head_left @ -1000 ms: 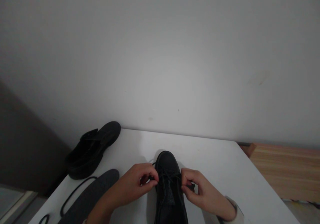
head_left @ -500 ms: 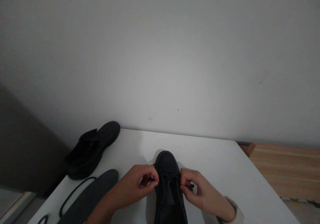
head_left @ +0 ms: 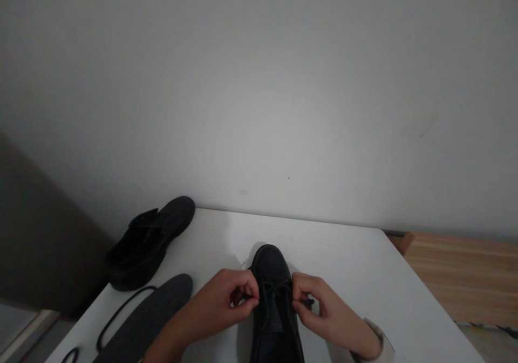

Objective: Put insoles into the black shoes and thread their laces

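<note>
A black shoe (head_left: 272,260) lies toe-forward on the white table (head_left: 324,244), its heel cut off by the bottom of the view. Dark laces (head_left: 275,283) cross over its front. At the shoe's left edge my left hand (head_left: 226,301) is closed in a pinch on a shoelace, of which only a little shows between the fingers. My right hand (head_left: 318,303) pinches at the right edge, with a dark lace end poking out behind its fingertips. Both hands are level with the lacing.
A second black shoe (head_left: 151,239) stands at the table's far left corner by the wall (head_left: 259,109). Nearer me lie a grey insole (head_left: 162,301) and a loose black lace (head_left: 121,309). Beyond the table's right edge is a wooden surface (head_left: 465,276).
My left hand has shifted very slightly right, and its fingers have curled a little closer together. My right hand and the shoe look unmoved.
</note>
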A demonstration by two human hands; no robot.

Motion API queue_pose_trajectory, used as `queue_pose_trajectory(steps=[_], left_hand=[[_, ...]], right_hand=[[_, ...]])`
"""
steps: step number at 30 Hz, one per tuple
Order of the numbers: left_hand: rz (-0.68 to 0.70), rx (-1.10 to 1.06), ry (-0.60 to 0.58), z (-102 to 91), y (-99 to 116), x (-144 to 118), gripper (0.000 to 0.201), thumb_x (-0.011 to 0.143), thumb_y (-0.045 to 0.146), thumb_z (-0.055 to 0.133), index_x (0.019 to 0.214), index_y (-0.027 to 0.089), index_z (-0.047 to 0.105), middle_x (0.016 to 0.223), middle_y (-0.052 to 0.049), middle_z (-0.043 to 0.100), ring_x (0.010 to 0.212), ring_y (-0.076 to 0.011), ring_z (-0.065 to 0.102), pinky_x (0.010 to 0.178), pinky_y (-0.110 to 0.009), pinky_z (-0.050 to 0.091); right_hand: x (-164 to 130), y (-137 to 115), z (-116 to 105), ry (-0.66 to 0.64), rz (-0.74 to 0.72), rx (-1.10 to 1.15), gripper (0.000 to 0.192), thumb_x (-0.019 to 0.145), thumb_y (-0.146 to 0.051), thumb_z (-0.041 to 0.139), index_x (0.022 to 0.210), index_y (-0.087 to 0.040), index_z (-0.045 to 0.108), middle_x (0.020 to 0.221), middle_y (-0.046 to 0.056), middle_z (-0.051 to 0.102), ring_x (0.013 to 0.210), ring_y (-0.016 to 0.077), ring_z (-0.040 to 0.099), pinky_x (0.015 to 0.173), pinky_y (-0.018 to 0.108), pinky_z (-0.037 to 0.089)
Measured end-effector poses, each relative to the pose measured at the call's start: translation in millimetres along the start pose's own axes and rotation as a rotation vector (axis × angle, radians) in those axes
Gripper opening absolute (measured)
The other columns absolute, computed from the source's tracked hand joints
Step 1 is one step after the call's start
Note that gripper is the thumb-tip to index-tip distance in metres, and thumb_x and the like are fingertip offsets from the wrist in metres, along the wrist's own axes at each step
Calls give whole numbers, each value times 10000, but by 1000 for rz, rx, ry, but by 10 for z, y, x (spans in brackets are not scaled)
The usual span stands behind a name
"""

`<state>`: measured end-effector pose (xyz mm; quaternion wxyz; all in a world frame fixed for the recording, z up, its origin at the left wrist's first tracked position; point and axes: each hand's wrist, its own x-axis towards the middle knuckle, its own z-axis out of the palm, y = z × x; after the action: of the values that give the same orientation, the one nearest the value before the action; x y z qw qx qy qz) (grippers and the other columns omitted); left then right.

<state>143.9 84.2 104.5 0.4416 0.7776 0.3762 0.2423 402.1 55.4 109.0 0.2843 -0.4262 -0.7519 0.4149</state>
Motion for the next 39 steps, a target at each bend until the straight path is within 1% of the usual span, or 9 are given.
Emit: queue_pose_trajectory(steps=[6,11,14,19,23,27,29,34,39], left_hand=[[7,-52,-14,-9,8,-1,99,851,173,615,927,206,670,787,23,648,687,-127,543,651,-219,419],[21,-100,-65,-19,38,-1,324,885,169,624,1187,264,696,785,34,678,705,-133,598,657,-211,423],[21,-143,-81,-18,47,-4,317,891,152,602,1161,253,734,811,12,722,716,-137,638,661,-208,442],[-6,-179,-74,-16,26,16,291,863,146,643,1113,242,758,851,2,763,740,-146,685,677,-212,459],[24,-72,-27,-14,25,33,292,859,154,689,1118,269,760,884,5,766,787,-153,667,753,-232,468],[3,91,-6,-5,72,29,275,875,201,714,1126,303,763,862,9,752,770,-162,640,772,-252,467],[-17,124,1,-1,107,15,278,872,225,729,1132,315,762,874,5,741,791,-171,639,776,-258,469],[15,37,75,34,161,-44,329,856,163,716,1140,325,751,1018,-14,647,914,-179,615,818,-255,479],[-23,-18,150,133,118,-84,323,845,105,675,1104,283,754,897,-2,627,799,-159,610,726,-233,482]], right_hand=[[9,-11,-5,0,3,-7,190,780,-119,515,700,-237,389,701,-44,411,675,151,411,626,274,339],[7,-1,-7,-4,4,-18,177,798,-132,527,717,-236,409,711,-41,426,678,154,431,629,270,354],[8,-6,-15,-5,6,-18,173,836,-155,537,726,-235,429,718,-39,441,681,155,449,627,267,369],[-2,-44,-43,-1,-5,-19,227,945,-262,553,732,-227,482,745,-23,502,725,168,498,671,276,403],[-66,-65,-11,55,25,-80,245,990,-323,549,768,-220,551,771,-5,556,756,186,557,701,293,430],[-138,-73,51,124,55,-163,200,999,-286,537,821,-215,592,840,27,604,823,212,605,740,316,459],[-162,-70,74,160,67,-190,145,986,-254,555,854,-214,601,889,44,619,879,231,612,784,339,471],[-236,7,126,231,32,-239,107,991,-250,548,903,-224,604,932,56,616,927,254,594,824,383,477],[-318,149,187,324,8,-323,65,959,-271,616,926,-259,671,992,64,599,982,275,586,868,423,477]])
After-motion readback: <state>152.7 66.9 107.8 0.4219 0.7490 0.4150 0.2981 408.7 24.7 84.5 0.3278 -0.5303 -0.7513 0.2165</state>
